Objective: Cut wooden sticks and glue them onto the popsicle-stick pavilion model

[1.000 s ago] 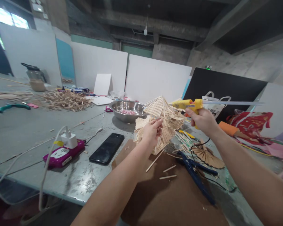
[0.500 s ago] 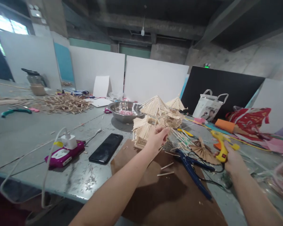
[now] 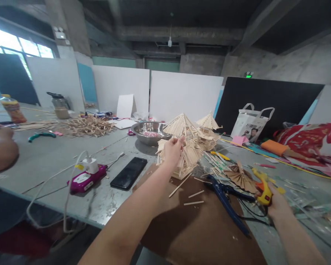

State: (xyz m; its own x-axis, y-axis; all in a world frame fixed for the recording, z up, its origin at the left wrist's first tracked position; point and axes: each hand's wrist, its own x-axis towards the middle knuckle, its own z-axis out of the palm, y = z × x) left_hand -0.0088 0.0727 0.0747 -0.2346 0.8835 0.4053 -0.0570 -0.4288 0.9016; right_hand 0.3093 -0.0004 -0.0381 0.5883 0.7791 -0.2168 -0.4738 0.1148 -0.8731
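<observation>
Peaked pale wooden-stick model (image 3: pixel 182 124) should be steadied by left grip (image 3: pixel 173 149), fingers together; at four o'clock, yellow plastic glue gun (image 3: pixel 264 191) is clamped in right grip (image 3: pixel 278 200).

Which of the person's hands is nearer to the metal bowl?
The left hand. It is at the stick model, just right of the bowl and closer to the camera. The right hand, around the glue gun, is much farther right.

The only view looked from the person's head — forward and down past the left hand (image 3: pixel 173 150) and right hand (image 3: pixel 278 203) — over the near table (image 3: pixel 62 156) to distant white partitions (image 3: pixel 186 95).
</observation>
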